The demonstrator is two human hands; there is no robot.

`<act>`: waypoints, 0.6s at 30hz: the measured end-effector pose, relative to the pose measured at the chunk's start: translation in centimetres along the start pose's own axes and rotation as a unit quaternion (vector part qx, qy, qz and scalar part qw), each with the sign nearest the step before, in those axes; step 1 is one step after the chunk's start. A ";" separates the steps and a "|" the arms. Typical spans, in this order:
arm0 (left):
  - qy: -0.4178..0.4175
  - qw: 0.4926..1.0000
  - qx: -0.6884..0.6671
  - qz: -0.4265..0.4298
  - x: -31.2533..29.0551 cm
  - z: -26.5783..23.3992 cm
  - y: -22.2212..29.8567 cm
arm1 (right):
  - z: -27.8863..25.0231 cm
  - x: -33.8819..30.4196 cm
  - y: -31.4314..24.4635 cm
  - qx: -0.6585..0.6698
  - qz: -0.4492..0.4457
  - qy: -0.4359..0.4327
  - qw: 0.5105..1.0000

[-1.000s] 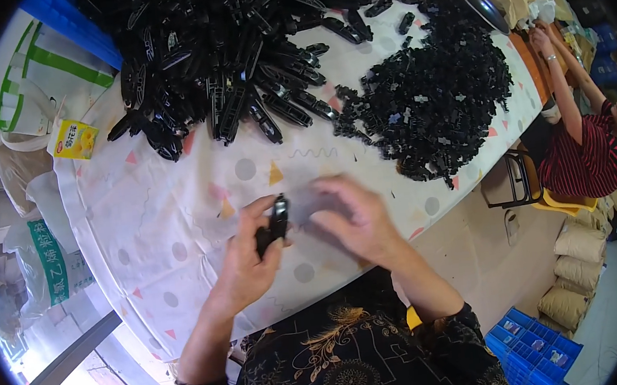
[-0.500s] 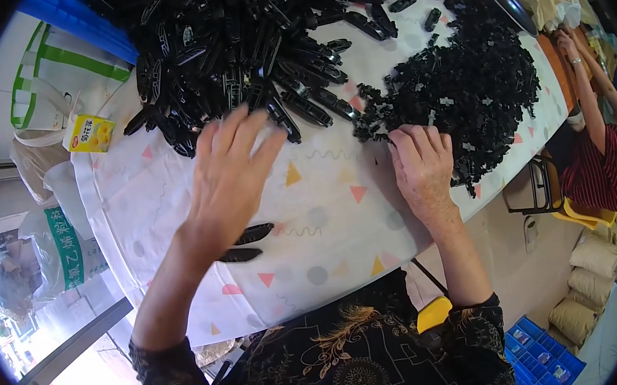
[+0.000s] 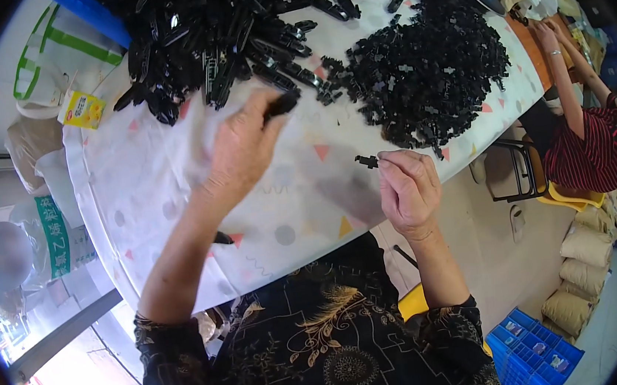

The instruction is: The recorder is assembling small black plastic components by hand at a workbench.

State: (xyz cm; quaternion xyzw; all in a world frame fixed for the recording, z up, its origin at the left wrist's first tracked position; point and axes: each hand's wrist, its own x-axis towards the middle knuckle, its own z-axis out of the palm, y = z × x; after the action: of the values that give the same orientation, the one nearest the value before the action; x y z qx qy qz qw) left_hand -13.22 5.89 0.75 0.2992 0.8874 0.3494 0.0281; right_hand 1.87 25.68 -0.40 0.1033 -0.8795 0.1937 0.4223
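Observation:
My left hand (image 3: 243, 147), slightly blurred, is closed on a long black plastic part (image 3: 284, 104) above the patterned white tablecloth (image 3: 150, 163). Between thumb and fingertips, my right hand (image 3: 411, 188) pinches a small black plastic clip-like piece (image 3: 368, 161). The two pieces are apart. Beyond my left hand spreads a heap of long black plastic parts (image 3: 212, 35). A heap of small black pieces (image 3: 424, 81) lies just past my right hand. Another black part (image 3: 222, 238) shows partly beside my left forearm; the rest is hidden.
A yellow drink carton (image 3: 83, 110) stands at the table's left edge, near a green-trimmed bag (image 3: 79, 51). Far right, a seated person in a striped top (image 3: 593, 157) works at another surface. Blue crates (image 3: 536, 352) and stacked sacks (image 3: 582, 270) sit on the floor.
My left hand has come away from the heap with a long black part. My right hand has drawn back toward me from the small pieces, one pinched in its fingers. The view has shifted slightly.

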 end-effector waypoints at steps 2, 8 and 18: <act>-0.063 0.962 -0.247 -0.096 -2.1 1.4 0.7 | -0.4 -0.4 -0.7 0.003 -0.008 0.001 1.000; -0.155 0.795 -0.543 -0.221 -7.4 2.9 4.7 | -1.7 -1.2 -2.5 0.019 -0.025 -0.008 0.999; -0.096 0.547 -0.796 -0.240 -10.8 3.3 6.5 | -1.4 -1.7 -5.0 0.065 0.034 -0.021 0.997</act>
State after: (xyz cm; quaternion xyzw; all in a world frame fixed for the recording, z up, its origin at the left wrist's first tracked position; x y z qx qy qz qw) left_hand -0.14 5.68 0.69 -0.0384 0.2769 0.8619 0.4230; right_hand 5.65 21.82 0.29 0.1048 -0.8767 0.2623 0.3894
